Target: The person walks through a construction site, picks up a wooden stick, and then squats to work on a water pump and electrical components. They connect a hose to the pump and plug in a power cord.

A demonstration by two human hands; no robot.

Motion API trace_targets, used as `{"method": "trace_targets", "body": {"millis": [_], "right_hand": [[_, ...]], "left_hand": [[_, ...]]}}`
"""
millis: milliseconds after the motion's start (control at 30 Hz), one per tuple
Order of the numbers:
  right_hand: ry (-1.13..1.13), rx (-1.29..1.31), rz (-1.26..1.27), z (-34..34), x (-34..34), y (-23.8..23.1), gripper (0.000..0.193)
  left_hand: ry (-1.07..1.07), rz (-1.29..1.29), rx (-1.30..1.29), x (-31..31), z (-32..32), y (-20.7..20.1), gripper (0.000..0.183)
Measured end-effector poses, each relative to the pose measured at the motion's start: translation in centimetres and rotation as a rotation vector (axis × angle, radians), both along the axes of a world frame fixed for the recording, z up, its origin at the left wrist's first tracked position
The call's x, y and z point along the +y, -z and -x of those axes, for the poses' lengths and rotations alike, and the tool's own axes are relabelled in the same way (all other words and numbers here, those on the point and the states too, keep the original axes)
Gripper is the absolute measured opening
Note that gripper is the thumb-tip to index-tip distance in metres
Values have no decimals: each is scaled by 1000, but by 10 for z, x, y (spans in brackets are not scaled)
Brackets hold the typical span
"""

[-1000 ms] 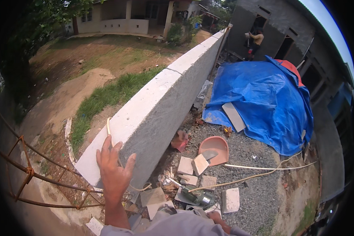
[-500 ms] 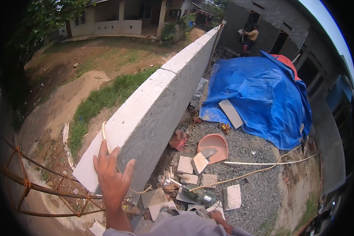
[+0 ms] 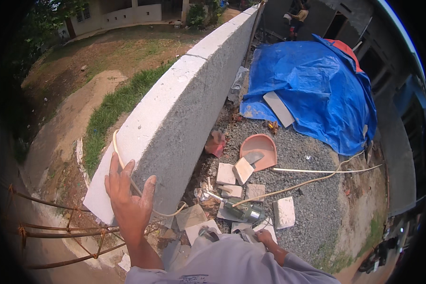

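My left hand [image 3: 129, 203] lies at the near end of a long, pale concrete wall [image 3: 149, 123], its fingers spread over the top edge and the thumb apart on the side face. A thin cream hose or cable [image 3: 116, 142] bends over the wall top and passes beside these fingers. Low in the picture, my right hand [image 3: 265, 238] is close to my body, with its fingers partly hidden. Just beyond it, a green power tool [image 3: 244, 210] with a cylindrical body rests among pale block pieces [image 3: 284, 213].
A pinkish basin [image 3: 265, 146] with a trowel [image 3: 253, 156] stands on grey gravel [image 3: 312, 213]. Behind it, a blue tarpaulin [image 3: 312, 90] covers a heap. Rusty rebar [image 3: 66, 234] juts in at lower left. Another person [image 3: 298, 19] works by the far building.
The view has tipped downward, so the wall, tarpaulin and far person sit higher in the picture. My left hand stays at the wall end with its fingers spread.
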State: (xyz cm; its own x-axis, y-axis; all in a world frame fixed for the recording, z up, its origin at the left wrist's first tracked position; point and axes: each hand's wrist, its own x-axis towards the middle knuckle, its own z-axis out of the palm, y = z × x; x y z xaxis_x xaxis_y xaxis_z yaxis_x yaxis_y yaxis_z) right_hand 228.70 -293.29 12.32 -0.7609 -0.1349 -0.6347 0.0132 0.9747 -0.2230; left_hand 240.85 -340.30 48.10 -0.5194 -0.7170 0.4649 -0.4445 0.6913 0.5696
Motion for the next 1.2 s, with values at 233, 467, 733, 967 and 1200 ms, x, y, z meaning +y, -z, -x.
{"method": "trace_targets", "body": {"millis": [233, 467, 733, 967, 1200], "right_hand": [[93, -11, 308, -20, -23, 32, 29], [350, -92, 358, -56, -18, 26, 22], [463, -251, 412, -42, 5, 53, 17], [456, -233, 400, -27, 38, 77, 16], [518, -204, 378, -27, 55, 95, 18]], "left_hand": [[-46, 8, 52, 1, -19, 0, 40], [-6, 0, 15, -1, -5, 12, 43], [-97, 7, -29, 2, -2, 16, 44], [-146, 55, -133, -11, -15, 21, 49], [-281, 137, -272, -9, -7, 21, 58]]}}
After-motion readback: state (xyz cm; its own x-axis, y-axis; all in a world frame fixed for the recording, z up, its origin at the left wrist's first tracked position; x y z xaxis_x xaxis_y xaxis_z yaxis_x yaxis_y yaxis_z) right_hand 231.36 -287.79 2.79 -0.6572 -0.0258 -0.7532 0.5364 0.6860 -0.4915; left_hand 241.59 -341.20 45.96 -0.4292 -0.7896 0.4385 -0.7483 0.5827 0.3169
